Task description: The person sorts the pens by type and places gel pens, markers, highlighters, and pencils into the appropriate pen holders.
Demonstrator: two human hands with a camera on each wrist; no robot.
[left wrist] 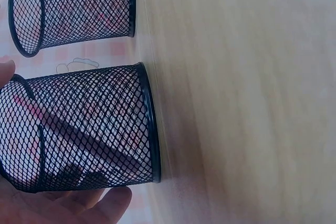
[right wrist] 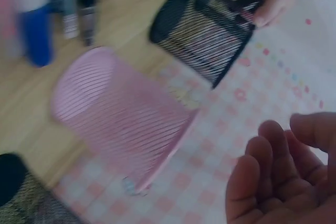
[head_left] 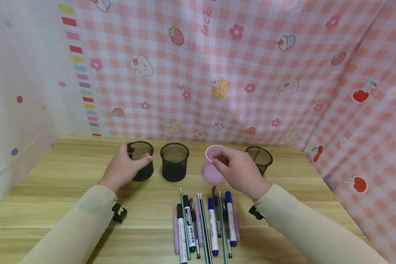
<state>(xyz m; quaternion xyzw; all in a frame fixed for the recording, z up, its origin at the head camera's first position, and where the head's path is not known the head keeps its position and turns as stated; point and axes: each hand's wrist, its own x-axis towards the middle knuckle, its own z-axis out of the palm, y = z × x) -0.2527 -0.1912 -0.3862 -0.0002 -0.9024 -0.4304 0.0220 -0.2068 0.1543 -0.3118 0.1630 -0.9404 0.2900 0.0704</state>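
Left hand (head_left: 124, 168) grips a black cup (head_left: 143, 173); tugging could tip it. Swinging the right hand (head_left: 241, 171), its bent fingers empty, could bump the pink cup (head_left: 212, 174) beside them.

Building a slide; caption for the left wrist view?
Left hand holding a black mesh cup with a slanted pen inside, another cup nearby.

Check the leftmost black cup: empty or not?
Not empty: in the left wrist view, a pinkish pen slants inside the cup, behind its mesh.

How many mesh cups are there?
4: in the head view, left to right, first black cup at the left hand, second black cup, pink cup partly behind the right hand, third black cup.
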